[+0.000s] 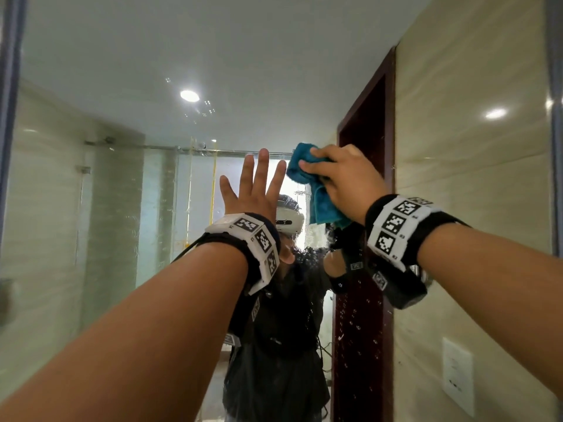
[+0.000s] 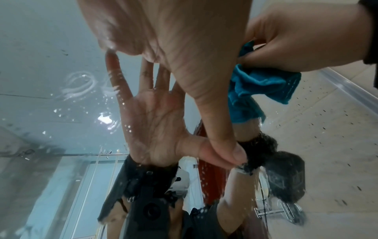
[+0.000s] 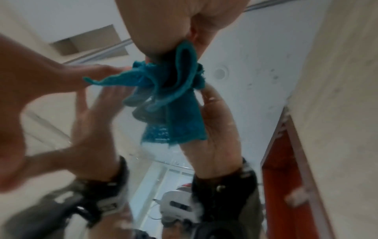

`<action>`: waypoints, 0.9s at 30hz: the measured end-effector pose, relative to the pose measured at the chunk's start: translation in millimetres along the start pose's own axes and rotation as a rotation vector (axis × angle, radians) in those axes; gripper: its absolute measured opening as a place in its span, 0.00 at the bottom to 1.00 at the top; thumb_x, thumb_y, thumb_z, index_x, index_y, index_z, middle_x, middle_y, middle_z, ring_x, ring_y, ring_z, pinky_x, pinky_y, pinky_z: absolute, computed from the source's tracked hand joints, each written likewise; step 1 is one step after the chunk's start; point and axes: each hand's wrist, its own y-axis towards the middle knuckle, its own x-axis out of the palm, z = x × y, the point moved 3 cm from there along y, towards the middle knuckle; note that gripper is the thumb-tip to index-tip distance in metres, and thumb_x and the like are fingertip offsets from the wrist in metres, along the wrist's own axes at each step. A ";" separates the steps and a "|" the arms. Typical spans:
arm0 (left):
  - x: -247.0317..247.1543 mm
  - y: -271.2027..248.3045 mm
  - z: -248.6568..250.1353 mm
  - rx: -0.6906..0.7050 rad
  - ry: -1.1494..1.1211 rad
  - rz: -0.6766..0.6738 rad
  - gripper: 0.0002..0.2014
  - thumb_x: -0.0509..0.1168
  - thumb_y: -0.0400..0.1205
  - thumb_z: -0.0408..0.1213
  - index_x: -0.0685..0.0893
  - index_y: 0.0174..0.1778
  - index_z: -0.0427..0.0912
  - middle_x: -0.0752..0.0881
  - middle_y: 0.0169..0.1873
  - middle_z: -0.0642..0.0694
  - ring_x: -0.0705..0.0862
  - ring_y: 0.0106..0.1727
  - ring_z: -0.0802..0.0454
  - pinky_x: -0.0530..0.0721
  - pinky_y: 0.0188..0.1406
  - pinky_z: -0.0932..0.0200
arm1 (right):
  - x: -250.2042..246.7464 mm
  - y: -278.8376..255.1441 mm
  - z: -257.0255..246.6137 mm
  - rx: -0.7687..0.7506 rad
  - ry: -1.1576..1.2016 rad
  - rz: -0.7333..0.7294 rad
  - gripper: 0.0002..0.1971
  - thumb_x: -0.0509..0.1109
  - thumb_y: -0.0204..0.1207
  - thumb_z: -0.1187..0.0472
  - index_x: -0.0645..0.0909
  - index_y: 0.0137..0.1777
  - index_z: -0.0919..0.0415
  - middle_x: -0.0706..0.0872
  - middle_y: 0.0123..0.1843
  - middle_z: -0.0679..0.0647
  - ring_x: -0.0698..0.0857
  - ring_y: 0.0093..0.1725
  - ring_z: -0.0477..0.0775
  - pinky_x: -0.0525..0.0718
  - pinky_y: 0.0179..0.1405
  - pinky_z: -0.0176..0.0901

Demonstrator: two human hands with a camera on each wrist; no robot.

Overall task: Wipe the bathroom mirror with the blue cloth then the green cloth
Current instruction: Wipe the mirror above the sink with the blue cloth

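Observation:
The bathroom mirror (image 1: pixel 122 208) fills the head view, its glass streaked and dotted with water drops. My left hand (image 1: pixel 253 178) lies flat against the glass with fingers spread and straight. In the left wrist view the left hand's thumb (image 2: pixel 220 137) meets its own reflection. Just to its right, my right hand (image 1: pixel 323 166) grips the bunched blue cloth (image 1: pixel 323 208) and holds it against the mirror. The blue cloth (image 3: pixel 174 84) hangs in folds below the right hand's fingers, and the blue cloth (image 2: pixel 263 84) also shows from the left wrist. No green cloth is in view.
The mirror's grey frame edges (image 1: pixel 9 117) run down the far left and far right. Reflected in the glass are a person wearing a headset, a dark red door frame (image 1: pixel 362 330), a glass shower screen and a white wall socket (image 1: pixel 457 376).

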 end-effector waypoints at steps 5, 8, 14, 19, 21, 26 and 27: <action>-0.1 -1.3 -0.6 0.014 -0.030 -0.002 0.79 0.76 0.50 0.71 0.18 0.74 0.50 0.17 0.74 0.42 0.22 0.77 0.40 0.42 0.75 0.25 | -19.0 -5.6 48.3 0.328 0.070 0.199 0.20 0.61 0.79 0.68 0.79 0.69 0.54 0.76 0.71 0.56 0.72 0.65 0.64 0.59 0.63 0.32; 0.9 -1.7 -0.5 0.007 -0.015 0.002 0.78 0.76 0.51 0.71 0.18 0.74 0.50 0.17 0.74 0.43 0.22 0.77 0.40 0.41 0.76 0.27 | -15.4 -17.8 51.1 0.379 0.028 0.214 0.22 0.60 0.79 0.70 0.78 0.70 0.52 0.76 0.71 0.55 0.72 0.64 0.63 0.60 0.63 0.32; 1.0 -1.6 0.5 0.002 -0.013 -0.005 0.79 0.76 0.50 0.72 0.17 0.73 0.50 0.16 0.72 0.43 0.21 0.76 0.40 0.42 0.76 0.27 | 4.7 -47.5 16.9 0.178 0.044 0.098 0.21 0.67 0.76 0.70 0.80 0.67 0.54 0.79 0.68 0.57 0.75 0.60 0.65 0.68 0.63 0.45; 0.3 -0.8 -0.7 0.002 -0.036 -0.012 0.80 0.76 0.48 0.71 0.17 0.73 0.51 0.16 0.72 0.44 0.21 0.76 0.40 0.41 0.75 0.26 | -4.6 -50.8 34.1 0.119 0.021 0.041 0.21 0.68 0.75 0.71 0.81 0.66 0.52 0.80 0.68 0.57 0.77 0.58 0.67 0.73 0.60 0.50; 0.3 -0.9 -0.4 0.002 -0.032 -0.019 0.80 0.76 0.48 0.71 0.17 0.73 0.51 0.16 0.72 0.44 0.21 0.77 0.41 0.41 0.76 0.27 | -17.8 -44.4 58.6 0.301 0.043 0.162 0.21 0.64 0.77 0.70 0.81 0.67 0.52 0.78 0.70 0.56 0.75 0.62 0.65 0.66 0.63 0.42; 1.4 0.0 -0.9 -0.001 -0.030 -0.016 0.80 0.77 0.48 0.71 0.17 0.73 0.51 0.15 0.72 0.44 0.21 0.76 0.41 0.39 0.75 0.27 | -12.7 -54.9 51.3 0.420 0.017 0.168 0.22 0.62 0.80 0.69 0.76 0.71 0.51 0.74 0.72 0.55 0.72 0.64 0.63 0.66 0.65 0.41; 1.4 0.0 -1.0 -0.001 -0.030 -0.014 0.80 0.76 0.48 0.71 0.17 0.73 0.51 0.15 0.72 0.44 0.21 0.76 0.41 0.39 0.75 0.27 | -9.0 -60.4 43.1 0.380 0.032 0.153 0.22 0.63 0.79 0.69 0.76 0.71 0.52 0.75 0.72 0.55 0.72 0.64 0.63 0.66 0.65 0.40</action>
